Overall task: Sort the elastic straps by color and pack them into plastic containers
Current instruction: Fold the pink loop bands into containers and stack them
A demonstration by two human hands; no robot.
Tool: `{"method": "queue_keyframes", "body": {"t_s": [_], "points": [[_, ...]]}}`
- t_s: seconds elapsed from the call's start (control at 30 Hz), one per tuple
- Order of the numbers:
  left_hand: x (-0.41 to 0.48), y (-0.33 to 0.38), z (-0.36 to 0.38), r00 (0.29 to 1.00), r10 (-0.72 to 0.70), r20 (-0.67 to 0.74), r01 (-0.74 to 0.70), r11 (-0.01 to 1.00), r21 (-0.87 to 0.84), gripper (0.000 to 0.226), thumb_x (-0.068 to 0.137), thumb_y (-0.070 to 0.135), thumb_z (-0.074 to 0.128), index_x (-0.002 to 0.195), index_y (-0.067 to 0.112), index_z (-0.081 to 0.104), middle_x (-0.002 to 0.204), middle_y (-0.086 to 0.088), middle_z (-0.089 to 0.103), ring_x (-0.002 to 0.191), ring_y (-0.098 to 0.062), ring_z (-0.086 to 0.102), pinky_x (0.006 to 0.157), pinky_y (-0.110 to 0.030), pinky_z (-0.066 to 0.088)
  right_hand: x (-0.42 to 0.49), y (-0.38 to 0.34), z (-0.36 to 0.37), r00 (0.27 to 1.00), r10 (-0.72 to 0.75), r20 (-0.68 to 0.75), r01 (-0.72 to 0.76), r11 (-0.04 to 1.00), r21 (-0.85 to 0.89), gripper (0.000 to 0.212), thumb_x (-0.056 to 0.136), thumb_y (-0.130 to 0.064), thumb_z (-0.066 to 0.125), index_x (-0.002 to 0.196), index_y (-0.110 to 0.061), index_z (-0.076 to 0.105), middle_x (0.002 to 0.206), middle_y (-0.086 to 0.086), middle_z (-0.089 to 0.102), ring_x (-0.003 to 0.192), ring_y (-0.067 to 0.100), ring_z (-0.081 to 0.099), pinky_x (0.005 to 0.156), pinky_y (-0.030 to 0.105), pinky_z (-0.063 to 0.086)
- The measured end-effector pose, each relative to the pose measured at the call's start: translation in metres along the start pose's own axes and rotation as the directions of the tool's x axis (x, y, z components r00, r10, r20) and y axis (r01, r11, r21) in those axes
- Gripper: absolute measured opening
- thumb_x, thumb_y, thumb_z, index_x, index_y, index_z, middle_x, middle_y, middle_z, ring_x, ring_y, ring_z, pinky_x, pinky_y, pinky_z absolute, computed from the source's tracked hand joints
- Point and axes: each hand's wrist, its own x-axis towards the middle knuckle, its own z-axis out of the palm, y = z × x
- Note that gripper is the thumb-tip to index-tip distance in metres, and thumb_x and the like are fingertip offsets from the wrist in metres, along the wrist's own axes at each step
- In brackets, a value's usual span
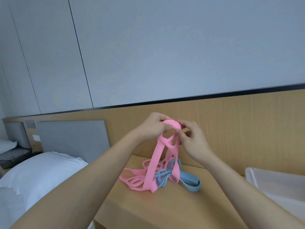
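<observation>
Forearms nearest the lens, both reaching forward over the wooden table (148, 209). Clear plastic container (270, 180) sits at my right, at the frame edge; nothing visible in the part I can see. Mid-table: tangled pile (142, 177) of pink loops with blue straps (189, 184) threaded through them, so colours are not yet separated.

Above the pile I hold one pink strap (155, 162) raised. My left hand (151, 128) has fingers curled, pinching one side of its top loop. My right hand (193, 141) pinches the other side between thumb and forefinger. The strap's lower lengths hang into the pile and touch the blue ones.

Step, as I judge it: freeing the first pink strap, early in the sort. Next move calls for drawing it up and clear of the blue loops, slowly, since elastic may snag and drag the tangle along. Then across to the container.

Beyond: white pillow (41, 171) at left, wood panel (239, 126), pale wall (165, 47).
</observation>
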Motion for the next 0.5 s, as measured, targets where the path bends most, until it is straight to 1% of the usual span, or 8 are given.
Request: {"method": "queue_keyframes", "body": {"t_s": [0.03, 0.1, 0.17, 0.23, 0.3, 0.37, 0.43, 0.5], "points": [[0.002, 0.003, -0.005, 1.000, 0.009, -0.007, -0.009, 1.000, 0.005, 0.021, 0.095, 0.000, 0.059, 0.108, 0.003, 0.075, 0.090, -0.011, 0.068, 0.079, -0.017, 0.056, 0.074, -0.031, 0.045, 0.007, -0.006, -0.002, 1.000, -0.004, 0.024, 0.003, 1.000, 0.011, 0.022, 0.100, -0.018, 0.060, 0.117, -0.029, 0.066, 0.111, -0.005, 0.054, 0.086, 0.011, 0.061, 0.078, 0.026, 0.053], [0.006, 0.008, -0.013, 0.999, 0.024, -0.023, -0.024, 1.000, 0.003, 0.020, 0.095, 0.001, 0.059, 0.107, 0.002, 0.075, 0.088, -0.012, 0.067, 0.078, -0.017, 0.056, 0.071, -0.029, 0.045, 0.020, -0.017, -0.007, 0.998, -0.031, 0.060, 0.030, 0.999, 0.013, 0.024, 0.100, -0.016, 0.060, 0.103, -0.038, 0.068, 0.107, -0.009, 0.060, 0.078, 0.003, 0.061, 0.070, 0.016, 0.048], [0.010, 0.013, -0.020, 0.998, 0.039, -0.042, -0.039, 0.999, -0.005, 0.020, 0.095, 0.000, 0.059, 0.106, 0.002, 0.075, 0.085, -0.011, 0.067, 0.075, -0.017, 0.056, 0.070, -0.029, 0.045, 0.031, -0.026, -0.012, 0.993, -0.037, 0.110, 0.035, 0.999, 0.018, 0.031, 0.100, -0.014, 0.059, 0.091, -0.042, 0.069, 0.088, -0.017, 0.070, 0.066, -0.005, 0.058, 0.060, 0.008, 0.042], [0.014, 0.017, -0.027, 0.997, 0.049, -0.066, -0.050, 0.999, -0.008, 0.020, 0.094, 0.000, 0.059, 0.105, 0.003, 0.075, 0.083, -0.012, 0.068, 0.074, -0.016, 0.057, 0.072, -0.030, 0.046, 0.040, -0.032, -0.015, 0.990, -0.013, 0.143, 0.010, 1.000, 0.022, 0.026, 0.100, -0.016, 0.060, 0.090, -0.036, 0.073, 0.076, -0.018, 0.070, 0.063, -0.008, 0.057, 0.058, 0.007, 0.041], [0.018, 0.020, -0.033, 0.995, 0.053, -0.087, -0.054, 0.999, -0.003, 0.019, 0.095, 0.003, 0.059, 0.106, 0.005, 0.075, 0.095, -0.021, 0.073, 0.079, -0.018, 0.060, 0.077, -0.035, 0.050, 0.047, -0.037, -0.016, 0.988, 0.019, 0.154, -0.023, 0.999, 0.023, 0.019, 0.101, -0.018, 0.060, 0.094, -0.027, 0.074, 0.079, -0.013, 0.070, 0.064, -0.005, 0.058, 0.057, 0.008, 0.041], [0.022, 0.025, -0.038, 0.992, 0.068, -0.111, -0.069, 0.998, -0.007, 0.019, 0.096, 0.004, 0.060, 0.108, 0.004, 0.075, 0.108, -0.022, 0.073, 0.086, -0.019, 0.063, 0.088, -0.042, 0.054, 0.055, -0.042, -0.016, 0.989, 0.047, 0.139, -0.054, 0.998, 0.046, 0.015, 0.101, -0.018, 0.060, 0.097, -0.018, 0.074, 0.084, -0.003, 0.071, 0.068, 0.003, 0.061, 0.056, 0.011, 0.043], [0.026, 0.029, -0.041, 0.985, 0.092, -0.148, -0.097, 0.995, -0.025, 0.020, 0.096, 0.005, 0.062, 0.111, 0.004, 0.074, 0.111, -0.018, 0.074, 0.092, -0.020, 0.065, 0.095, -0.043, 0.053, 0.063, -0.048, -0.016, 0.993, 0.068, 0.101, -0.074, 0.996, 0.058, 0.015, 0.101, -0.018, 0.060, 0.096, -0.012, 0.073, 0.086, 0.005, 0.073, 0.070, 0.010, 0.063, 0.058, 0.016, 0.045], [0.029, 0.032, -0.041, 0.974, 0.101, -0.202, -0.119, 0.990, -0.081, 0.021, 0.095, 0.006, 0.064, 0.115, 0.005, 0.072, 0.112, -0.014, 0.074, 0.094, -0.020, 0.068, 0.095, -0.039, 0.054, 0.070, -0.055, -0.015, 0.995, 0.077, 0.065, -0.081, 0.994, 0.066, 0.016, 0.100, -0.017, 0.060, 0.096, -0.007, 0.072, 0.090, 0.013, 0.074, 0.071, 0.015, 0.064, 0.060, 0.024, 0.051]]}}
